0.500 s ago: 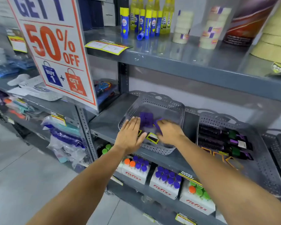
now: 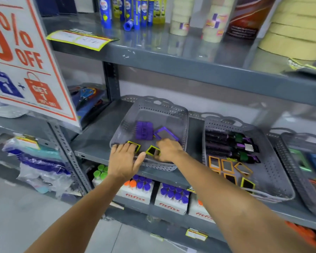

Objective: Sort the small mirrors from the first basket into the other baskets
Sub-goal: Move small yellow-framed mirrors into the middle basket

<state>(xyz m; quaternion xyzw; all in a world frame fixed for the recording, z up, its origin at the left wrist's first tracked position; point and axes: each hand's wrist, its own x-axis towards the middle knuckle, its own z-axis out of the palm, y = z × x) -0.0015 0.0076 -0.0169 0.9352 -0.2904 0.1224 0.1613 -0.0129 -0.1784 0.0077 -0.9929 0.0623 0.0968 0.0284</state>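
From the head camera I see both hands reaching into the first grey basket (image 2: 179, 114) on the middle shelf (image 2: 91, 143). My left hand (image 2: 125, 161) lies flat with fingers spread, covering part of a yellow-framed mirror (image 2: 135, 145) at the basket's front rim. My right hand (image 2: 169, 149) is curled beside a second yellow-framed mirror (image 2: 152, 150); I cannot tell whether it grips it. A purple-framed mirror (image 2: 166, 134) and a purple comb (image 2: 144, 130) lie behind. The next basket (image 2: 274, 179) on the right holds orange- and yellow-framed mirrors (image 2: 226, 166) and hairbrushes (image 2: 224, 143).
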